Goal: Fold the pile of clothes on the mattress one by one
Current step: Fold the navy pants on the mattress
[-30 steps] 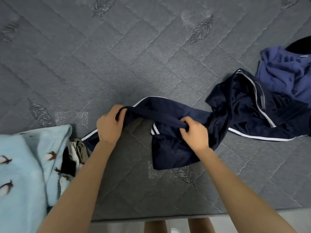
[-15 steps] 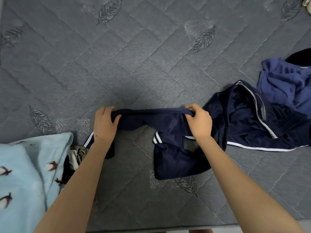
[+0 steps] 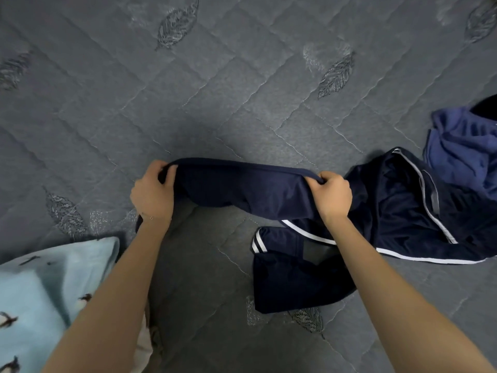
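Left grip, right grip: both curled round navy garment edge, taut. Risk: bunched remainder snags blue top, drags it; fold skews.

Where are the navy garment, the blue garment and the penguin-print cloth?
navy garment [image 3: 242, 184], head view, on the stretched panel below its top edge.
blue garment [image 3: 462, 157], head view, on its crumpled middle.
penguin-print cloth [image 3: 35, 292], head view, on plain light-blue fabric.

On mattress, centre: garment spans between left hand and right hand, its rest trailing right and lying on the mattress. Second garment far right, overlapping it from behind. Cloth near-left corner, beside left forearm.
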